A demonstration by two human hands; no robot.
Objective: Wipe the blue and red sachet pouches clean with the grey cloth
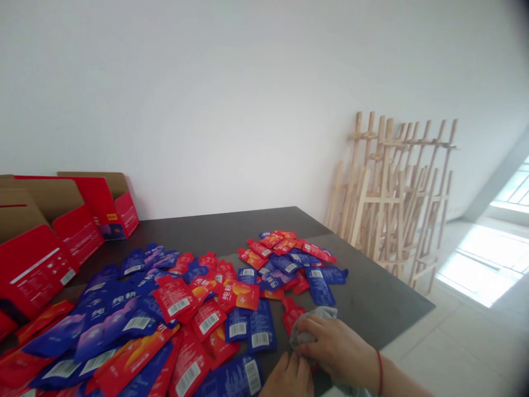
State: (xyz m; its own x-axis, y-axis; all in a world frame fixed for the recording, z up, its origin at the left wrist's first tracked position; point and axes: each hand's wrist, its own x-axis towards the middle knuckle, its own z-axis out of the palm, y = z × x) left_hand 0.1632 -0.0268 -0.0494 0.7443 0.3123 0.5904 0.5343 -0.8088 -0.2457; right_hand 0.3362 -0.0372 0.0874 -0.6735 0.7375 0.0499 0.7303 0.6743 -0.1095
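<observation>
Cloth (311, 326), grey, bunched, on dark counter (372, 295) near its front edge. Right hand (334, 344), red cord at wrist (379, 372), fingers curled over cloth, gripping it. Left hand (287, 377), fingers pressed together against cloth's lower part; pinch unclear. Red sachet (292, 314) just beside cloth. Red and blue foil sachets (177, 300) heaped left of hands. Red cardboard display boxes (68, 231) at counter's far left. Wooden frames (384, 193) leaning on white wall beyond counter, on tiled floor (454, 353).
</observation>
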